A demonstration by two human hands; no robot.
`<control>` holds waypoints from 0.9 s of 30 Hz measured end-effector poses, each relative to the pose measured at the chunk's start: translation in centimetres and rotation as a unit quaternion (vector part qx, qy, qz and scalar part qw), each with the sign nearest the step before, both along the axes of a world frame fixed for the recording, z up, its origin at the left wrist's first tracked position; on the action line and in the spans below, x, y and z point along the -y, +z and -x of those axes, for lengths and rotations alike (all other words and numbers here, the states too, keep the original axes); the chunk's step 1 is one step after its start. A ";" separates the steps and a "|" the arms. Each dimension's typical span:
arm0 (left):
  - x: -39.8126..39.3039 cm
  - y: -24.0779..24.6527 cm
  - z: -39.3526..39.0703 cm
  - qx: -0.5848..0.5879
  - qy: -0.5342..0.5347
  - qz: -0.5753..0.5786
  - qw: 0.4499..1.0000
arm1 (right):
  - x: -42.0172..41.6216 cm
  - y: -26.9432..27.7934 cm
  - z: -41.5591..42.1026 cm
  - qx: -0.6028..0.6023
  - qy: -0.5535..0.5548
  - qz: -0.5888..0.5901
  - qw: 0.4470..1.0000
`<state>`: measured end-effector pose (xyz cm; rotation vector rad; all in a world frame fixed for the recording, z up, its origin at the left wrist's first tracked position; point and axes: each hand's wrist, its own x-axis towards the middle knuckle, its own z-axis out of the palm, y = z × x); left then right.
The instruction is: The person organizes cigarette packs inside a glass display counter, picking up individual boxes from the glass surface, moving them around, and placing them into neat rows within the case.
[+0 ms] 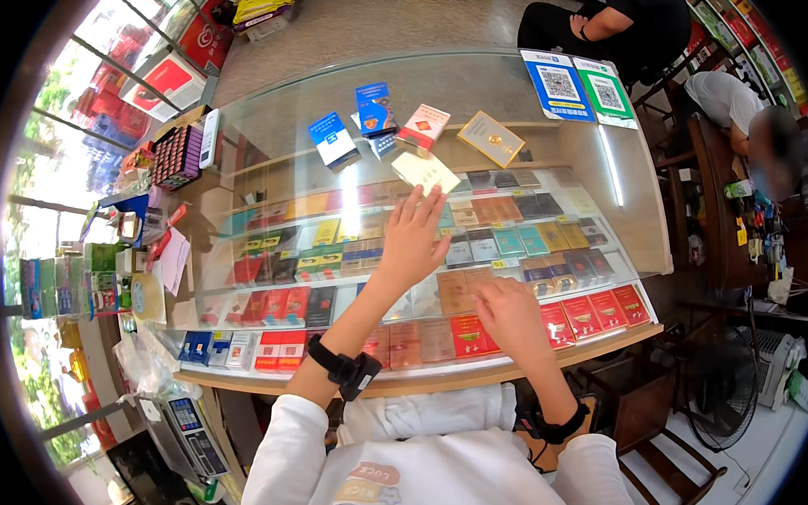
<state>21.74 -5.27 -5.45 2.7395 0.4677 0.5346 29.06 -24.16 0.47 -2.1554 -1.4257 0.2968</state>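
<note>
My left hand (415, 235) reaches over a glass display counter (278, 103), its fingertips at the near edge of a cream cigarette pack (426, 173). Beyond the cream pack lie a red and white pack (424, 126), a blue pack (375, 108) partly over another pack, and a blue and white pack (333, 139). To their right is a grey pack with a gold edge (491, 139). My right hand (511, 313) is over the counter's near part, fingers loosely curled; whether it touches anything cannot be told. Rows of cigarette packs show under the glass.
Two cards with printed codes (558, 87) lie at the far right corner. A white remote-like device (209, 138) and a rack of small items (177, 155) stand left. Two people sit beyond and to the right. A black fan (721, 388) stands at the lower right.
</note>
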 end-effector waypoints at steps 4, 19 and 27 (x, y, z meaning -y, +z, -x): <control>2.7 0.0 3.2 -0.017 0.000 -0.020 1.000 | 0.5 -0.8 -0.1 -0.021 -0.016 0.044 0.999; 2.9 2.2 13.6 -0.009 -0.014 0.116 0.993 | -3.7 -2.2 6.2 0.009 0.060 0.053 0.997; 1.5 2.3 17.6 -0.014 -0.034 0.163 0.986 | -3.8 -1.0 8.7 -0.085 0.130 0.053 0.986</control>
